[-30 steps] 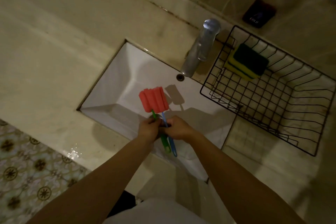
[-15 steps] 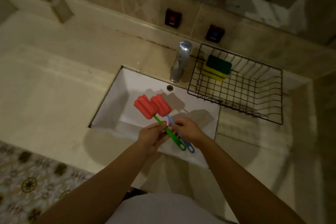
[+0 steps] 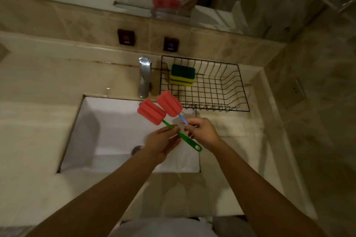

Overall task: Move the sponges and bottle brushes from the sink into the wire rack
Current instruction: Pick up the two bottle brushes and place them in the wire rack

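The left hand (image 3: 163, 140) was closed on the green-handled bottle brush (image 3: 169, 127), and the right hand (image 3: 202, 132) pinched the blue-handled bottle brush (image 3: 173, 106) by its stem. Both red foam heads were up in the air over the far right corner of the sink (image 3: 107, 127), side by side and nearly touching, just short of the wire rack (image 3: 242, 90). To my eye the carry was the step in hand. It would go best if each brush went over the rack's near rim foam-first and was laid flat along the floor wires, so that the thin handles did not slip through the gaps. The stacked sponges (image 3: 182, 75) already sat in the rack's far left corner, leaving the rest free. The rack stood on a pale marble surface (image 3: 38, 82) to the right of the tap (image 3: 144, 75). The room was dim, with beige tiles, two dark wall plates (image 3: 126, 37) and a mirror above.
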`<state>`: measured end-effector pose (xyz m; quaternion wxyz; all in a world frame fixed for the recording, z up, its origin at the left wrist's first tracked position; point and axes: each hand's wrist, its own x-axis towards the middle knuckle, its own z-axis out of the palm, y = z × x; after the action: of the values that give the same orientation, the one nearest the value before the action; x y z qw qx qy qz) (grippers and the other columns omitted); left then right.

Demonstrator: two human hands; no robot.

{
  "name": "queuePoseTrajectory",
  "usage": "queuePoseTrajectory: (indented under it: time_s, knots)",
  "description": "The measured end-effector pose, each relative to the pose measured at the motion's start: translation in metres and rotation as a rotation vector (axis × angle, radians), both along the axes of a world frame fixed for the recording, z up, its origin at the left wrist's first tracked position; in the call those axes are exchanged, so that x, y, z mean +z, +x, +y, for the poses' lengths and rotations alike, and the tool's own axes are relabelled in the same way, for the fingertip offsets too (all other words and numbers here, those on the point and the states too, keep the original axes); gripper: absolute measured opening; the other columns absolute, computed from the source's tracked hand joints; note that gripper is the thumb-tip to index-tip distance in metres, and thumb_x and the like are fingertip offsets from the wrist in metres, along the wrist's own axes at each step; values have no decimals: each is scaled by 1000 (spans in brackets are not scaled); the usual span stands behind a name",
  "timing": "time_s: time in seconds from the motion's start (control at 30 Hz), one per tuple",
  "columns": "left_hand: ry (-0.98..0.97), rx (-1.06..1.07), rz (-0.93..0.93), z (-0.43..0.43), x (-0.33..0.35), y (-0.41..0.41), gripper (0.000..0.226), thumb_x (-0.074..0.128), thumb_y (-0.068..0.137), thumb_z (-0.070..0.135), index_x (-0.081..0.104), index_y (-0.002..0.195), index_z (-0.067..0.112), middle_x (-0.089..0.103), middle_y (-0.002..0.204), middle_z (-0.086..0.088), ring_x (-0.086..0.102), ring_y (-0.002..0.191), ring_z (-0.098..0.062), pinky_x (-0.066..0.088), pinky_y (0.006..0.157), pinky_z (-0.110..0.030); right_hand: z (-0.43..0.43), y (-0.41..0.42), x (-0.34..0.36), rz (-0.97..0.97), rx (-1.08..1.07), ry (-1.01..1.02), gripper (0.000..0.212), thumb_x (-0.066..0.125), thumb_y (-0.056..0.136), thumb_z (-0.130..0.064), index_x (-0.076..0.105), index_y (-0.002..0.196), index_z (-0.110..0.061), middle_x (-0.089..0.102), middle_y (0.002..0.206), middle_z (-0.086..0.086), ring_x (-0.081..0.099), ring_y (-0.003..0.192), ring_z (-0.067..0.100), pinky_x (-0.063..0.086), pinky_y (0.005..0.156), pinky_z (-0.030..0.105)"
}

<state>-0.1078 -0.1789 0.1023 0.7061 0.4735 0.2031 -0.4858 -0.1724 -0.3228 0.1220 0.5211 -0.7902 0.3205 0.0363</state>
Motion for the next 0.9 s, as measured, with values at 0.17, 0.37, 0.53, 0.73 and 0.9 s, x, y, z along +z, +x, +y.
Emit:
queuePoseTrajectory:
  time_s: [0.17, 0.37, 0.53, 0.73, 0.9]
  knots:
    - [-20, 21, 22, -26, 0, 7, 14, 69, 80, 4, 71, 93, 1, 74, 92, -13, 70, 92, -22, 60, 65, -28, -31, 5, 4, 24, -78, -81, 20, 55, 95, -20, 71, 105, -16, 60, 76, -3, 52, 66, 12, 43, 57, 25]
    - [-47, 28, 54, -58, 1, 15, 15, 68, 80, 2, 67, 94, -2, 69, 99, -15, 68, 97, -23, 61, 73, -30, -75, 29, 5, -23, 2, -352, 21, 57, 94, -16, 69, 111, -15, 60, 83, -6, 52, 70, 6, 43, 60, 23]
    - [-30, 65, 19, -78, -1, 21, 18, 66, 81, 0, 67, 98, -4, 69, 105, -18, 67, 100, -26, 59, 81, -32, -114, 69, -4, 19, 148, -596, 20, 56, 94, -17, 70, 108, -17, 61, 96, 1, 55, 92, 18, 47, 83, 37]
    - [-40, 111, 24, -88, -6, 29, 16, 64, 81, -1, 67, 97, -4, 69, 105, -18, 68, 99, -26, 59, 83, -33, -146, 110, -31, 85, 408, -739, 24, 48, 96, -12, 69, 107, -12, 66, 100, 11, 55, 98, 28, 45, 88, 45]
    - [-54, 148, 50, -94, -10, 33, 15, 63, 82, -2, 69, 96, -5, 70, 101, -18, 71, 92, -23, 60, 77, -29, -156, 121, -60, -2, 448, -708, 22, 55, 92, -2, 71, 107, -5, 68, 98, 19, 60, 93, 34, 48, 84, 45]
